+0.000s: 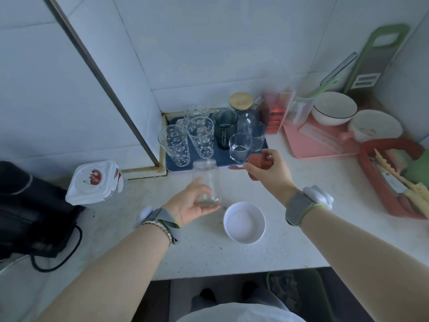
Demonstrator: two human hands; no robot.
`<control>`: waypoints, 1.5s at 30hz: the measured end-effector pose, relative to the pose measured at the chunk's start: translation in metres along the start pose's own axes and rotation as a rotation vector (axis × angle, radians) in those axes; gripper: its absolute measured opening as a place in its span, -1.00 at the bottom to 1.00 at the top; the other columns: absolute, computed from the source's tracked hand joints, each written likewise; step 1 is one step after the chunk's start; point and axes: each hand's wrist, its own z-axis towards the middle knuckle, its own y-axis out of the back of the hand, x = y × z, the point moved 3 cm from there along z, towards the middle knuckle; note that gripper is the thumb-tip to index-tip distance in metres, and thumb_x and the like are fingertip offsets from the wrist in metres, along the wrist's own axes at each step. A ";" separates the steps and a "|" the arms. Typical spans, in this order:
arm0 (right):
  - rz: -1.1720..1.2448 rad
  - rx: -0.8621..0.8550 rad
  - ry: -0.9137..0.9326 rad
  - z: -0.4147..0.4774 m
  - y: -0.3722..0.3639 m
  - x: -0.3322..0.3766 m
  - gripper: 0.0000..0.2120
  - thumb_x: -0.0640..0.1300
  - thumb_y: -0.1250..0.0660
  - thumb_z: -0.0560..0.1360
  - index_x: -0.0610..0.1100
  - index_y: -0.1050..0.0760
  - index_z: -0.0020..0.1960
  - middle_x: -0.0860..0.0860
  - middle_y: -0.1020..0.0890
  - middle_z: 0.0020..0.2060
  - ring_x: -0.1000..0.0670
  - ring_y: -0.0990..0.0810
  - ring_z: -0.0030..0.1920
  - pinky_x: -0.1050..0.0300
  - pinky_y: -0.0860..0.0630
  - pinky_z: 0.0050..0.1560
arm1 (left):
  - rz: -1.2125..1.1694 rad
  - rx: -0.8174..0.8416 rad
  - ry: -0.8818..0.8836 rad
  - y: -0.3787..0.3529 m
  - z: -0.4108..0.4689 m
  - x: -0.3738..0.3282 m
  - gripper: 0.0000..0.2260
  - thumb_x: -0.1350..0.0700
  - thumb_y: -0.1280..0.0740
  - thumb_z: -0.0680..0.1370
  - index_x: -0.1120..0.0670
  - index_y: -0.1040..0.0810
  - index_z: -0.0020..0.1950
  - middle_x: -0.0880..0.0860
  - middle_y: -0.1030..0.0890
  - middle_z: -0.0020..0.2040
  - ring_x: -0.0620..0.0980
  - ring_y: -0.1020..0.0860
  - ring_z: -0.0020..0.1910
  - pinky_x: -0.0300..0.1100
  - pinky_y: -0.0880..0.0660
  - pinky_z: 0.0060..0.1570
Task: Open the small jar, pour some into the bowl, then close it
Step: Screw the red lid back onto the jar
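Observation:
A small clear glass jar (pixel 207 180) stands upright on the white counter with its mouth uncovered. My left hand (pixel 192 203) wraps around its lower part from the left. My right hand (pixel 269 169) hovers to the right of the jar and pinches the jar's red lid (pixel 256 161) above the counter. A white bowl (pixel 244 222) sits just right of and nearer than the jar, holding something white.
A blue tray (pixel 218 159) with several drinking glasses stands behind the jar. A white lidded container (pixel 92 182) and a black appliance (pixel 27 210) lie left. A pink board (pixel 308 145) with bowls and a red basket (pixel 394 177) lie right.

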 end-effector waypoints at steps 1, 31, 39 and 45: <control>0.033 -0.001 0.014 0.002 -0.003 0.008 -0.41 -0.01 -0.48 0.33 -0.07 -0.36 0.28 0.04 -0.52 0.02 0.04 -0.54 -0.04 0.33 -0.43 -0.12 | 0.130 0.002 0.006 0.002 0.001 0.001 -0.63 0.43 -0.23 0.50 0.03 -0.38 0.17 0.20 -0.51 -0.03 0.17 -0.56 -0.13 0.06 -0.62 -0.10; -0.232 0.460 -0.207 0.006 -0.055 0.061 -0.55 0.24 -0.23 0.44 -0.05 -0.43 0.16 -0.04 -0.56 -0.01 -0.04 -0.55 -0.09 0.09 -0.49 -0.04 | 1.229 -0.378 -0.548 -0.021 -0.003 -0.023 -0.41 0.04 -0.49 0.26 -0.01 -0.37 0.24 -0.03 -0.43 -0.08 0.05 -0.53 -0.09 -0.18 -0.39 -0.22; 0.139 0.260 0.000 0.002 -0.062 0.051 -0.62 -0.20 -0.52 0.31 -0.06 -0.48 0.07 0.01 -0.56 -0.12 0.14 -0.53 -0.21 0.51 -0.50 -0.31 | 1.127 -0.322 -0.570 -0.022 0.002 -0.014 -0.47 0.01 -0.46 0.20 -0.02 -0.34 0.09 -0.03 -0.39 -0.11 0.13 -0.62 -0.15 0.03 -0.58 -0.16; 0.524 0.387 -0.122 -0.001 -0.060 0.041 -0.66 -0.36 -0.43 0.36 0.01 -0.50 -0.01 -0.12 -0.62 -0.11 -0.09 -0.60 -0.11 0.08 -0.54 0.02 | 0.959 -0.122 -0.376 -0.028 0.003 -0.014 -0.43 0.12 -0.54 0.22 0.03 -0.43 0.18 0.04 -0.61 0.04 0.03 -0.61 -0.02 -0.11 -0.54 -0.05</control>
